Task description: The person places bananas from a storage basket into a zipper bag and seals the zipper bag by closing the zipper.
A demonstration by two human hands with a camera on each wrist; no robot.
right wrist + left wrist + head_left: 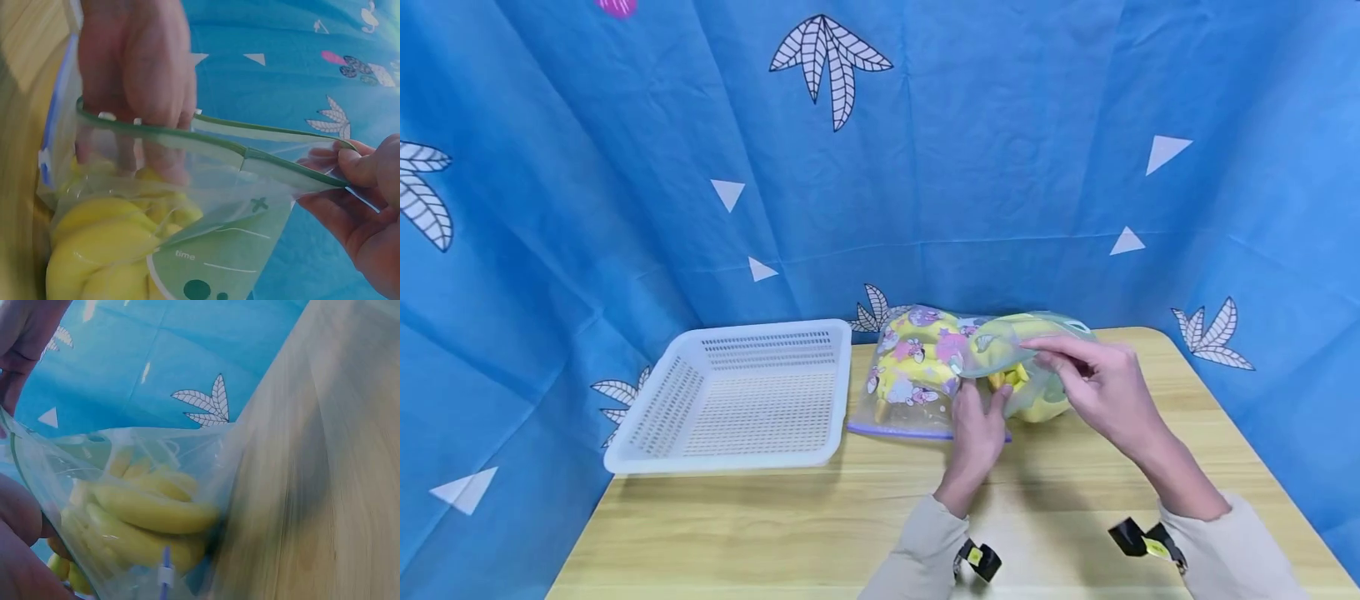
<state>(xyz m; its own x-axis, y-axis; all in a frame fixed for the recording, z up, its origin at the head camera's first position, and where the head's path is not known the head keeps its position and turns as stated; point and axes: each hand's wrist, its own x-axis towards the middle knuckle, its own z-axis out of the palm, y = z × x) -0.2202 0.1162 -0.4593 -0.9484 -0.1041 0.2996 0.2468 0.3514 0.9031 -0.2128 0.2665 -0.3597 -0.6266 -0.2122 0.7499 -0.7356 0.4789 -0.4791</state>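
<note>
A clear zip bag with a green rim (169, 134) holds several yellow bananas (94, 250). My right hand (1101, 383) pinches one end of its mouth between thumb and fingers and pulls the rim taut. My left hand (977, 421) reaches down through the mouth, its fingers showing through the plastic in the right wrist view. Those fingertips are right at the bananas' stem ends (1011, 377); whether they grip them I cannot tell. Close on the left lies another zip bag (917, 358), printed pink and purple, with yellow contents and a purple zip edge.
A white plastic basket (842, 400) with slotted walls stands on the left of the wooden table (760, 533), with nothing seen inside it. A blue patterned cloth (970, 167) hangs behind the table and along both its sides.
</note>
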